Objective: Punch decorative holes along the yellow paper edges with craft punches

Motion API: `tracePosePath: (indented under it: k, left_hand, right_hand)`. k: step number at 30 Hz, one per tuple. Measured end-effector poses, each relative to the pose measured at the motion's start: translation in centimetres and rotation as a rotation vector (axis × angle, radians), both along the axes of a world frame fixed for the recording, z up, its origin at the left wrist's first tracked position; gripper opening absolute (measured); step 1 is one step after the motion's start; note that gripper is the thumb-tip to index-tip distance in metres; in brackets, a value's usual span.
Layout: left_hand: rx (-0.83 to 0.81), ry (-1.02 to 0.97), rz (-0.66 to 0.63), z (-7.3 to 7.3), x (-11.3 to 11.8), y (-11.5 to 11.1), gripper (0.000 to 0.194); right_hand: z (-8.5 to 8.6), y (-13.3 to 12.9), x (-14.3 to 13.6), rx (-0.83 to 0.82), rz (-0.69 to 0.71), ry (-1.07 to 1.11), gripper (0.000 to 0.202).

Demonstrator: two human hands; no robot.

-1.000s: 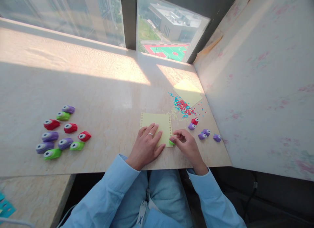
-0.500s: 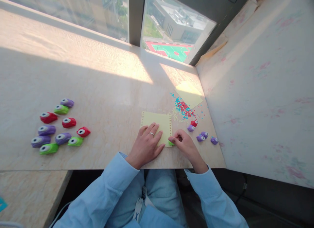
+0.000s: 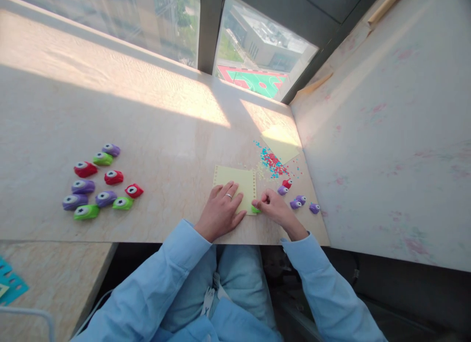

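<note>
A pale yellow sheet of paper (image 3: 235, 173) lies on the table, with rows of small punched holes down its left and right edges. My left hand (image 3: 222, 209) rests flat on it, fingers stretched out, a ring on one finger. At the sheet's lower right edge sits a small green craft punch (image 3: 255, 210), partly hidden by the fingers of my right hand (image 3: 274, 207), which are closed on it. Close by on the right are a red craft punch (image 3: 287, 183) and several small purple punches (image 3: 295, 204).
Red and blue paper bits (image 3: 273, 161) lie scattered beyond my right hand, beside another yellow sheet (image 3: 281, 142). Several larger punches (image 3: 106, 198) in purple, green and red stand at the left. A wall (image 3: 386, 160) bounds the right side; blue punched paper (image 3: 13, 281) lies lower left.
The camera view has shifted slightly, bringing more of the blue paper at lower left into sight. Both hands keep nearly the same places on the sheet and the green punch.
</note>
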State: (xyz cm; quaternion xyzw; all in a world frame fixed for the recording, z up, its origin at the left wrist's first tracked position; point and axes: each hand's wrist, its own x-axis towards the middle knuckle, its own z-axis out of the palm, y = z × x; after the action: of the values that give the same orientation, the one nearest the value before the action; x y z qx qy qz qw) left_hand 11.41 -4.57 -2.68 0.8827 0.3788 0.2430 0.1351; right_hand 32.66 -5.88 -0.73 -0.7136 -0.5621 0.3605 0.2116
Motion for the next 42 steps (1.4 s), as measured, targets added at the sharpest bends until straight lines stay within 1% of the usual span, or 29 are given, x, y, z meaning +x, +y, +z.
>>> tracePosePath:
  k: [4, 7, 10, 14, 16, 19, 21, 23, 28, 31, 34, 38, 42]
  left_hand:
    - [0.022, 0.014, -0.004, -0.1, 0.0, 0.0, 0.039]
    - [0.035, 0.020, -0.005, -0.2, 0.0, 0.0, 0.039]
    - [0.051, 0.039, -0.002, -0.3, 0.0, 0.0, 0.040]
    - [0.061, 0.064, 0.006, -0.3, 0.1, 0.0, 0.040]
    - [0.062, 0.072, 0.014, -0.3, 0.1, -0.1, 0.040]
    - [0.063, 0.082, 0.018, -0.4, 0.1, -0.1, 0.040]
    - [0.066, 0.087, 0.020, -0.5, 0.1, -0.1, 0.040]
    - [0.071, 0.089, 0.024, -0.6, 0.1, 0.0, 0.040]
    - [0.084, 0.087, 0.028, -0.7, 0.0, 0.1, 0.039]
    - [0.080, 0.073, 0.029, -0.8, -0.1, 0.0, 0.038]
    - [0.072, 0.048, 0.029, -0.8, -0.1, 0.1, 0.035]
    - [0.072, 0.028, 0.027, -0.8, -0.1, 0.1, 0.033]
    - [0.073, 0.031, 0.033, -0.7, -0.1, 0.2, 0.031]
  right_hand:
    - [0.1, 0.0, 0.0, 0.006, 0.030, -0.051, 0.034]
    - [-0.1, -0.2, -0.3, 0.019, 0.009, -0.080, 0.032]
    - [-0.6, -0.4, -0.3, 0.042, -0.017, -0.059, 0.036]
    - [-1.1, -0.5, -0.1, 0.097, -0.042, 0.105, 0.046]
    - [-1.1, -0.5, 0.0, 0.095, -0.049, 0.213, 0.051]
    - [-1.0, -0.6, 0.0, 0.077, -0.059, 0.331, 0.055]
    - [-1.1, -0.8, -0.1, 0.094, -0.064, 0.359, 0.054]
    - [-1.2, -1.0, -0.3, 0.130, -0.054, 0.330, 0.051]
    - [-1.8, -1.6, -0.5, 0.240, -0.034, 0.135, 0.041]
    - [-1.8, -1.5, -0.6, 0.316, -0.070, 0.070, 0.041]
    - [-1.7, -1.2, -0.6, 0.410, -0.130, -0.038, 0.040]
    - [-1.6, -0.6, 0.3, 0.512, -0.169, -0.160, 0.042]
    - [-1.6, -0.6, 1.5, 0.561, -0.183, -0.159, 0.041]
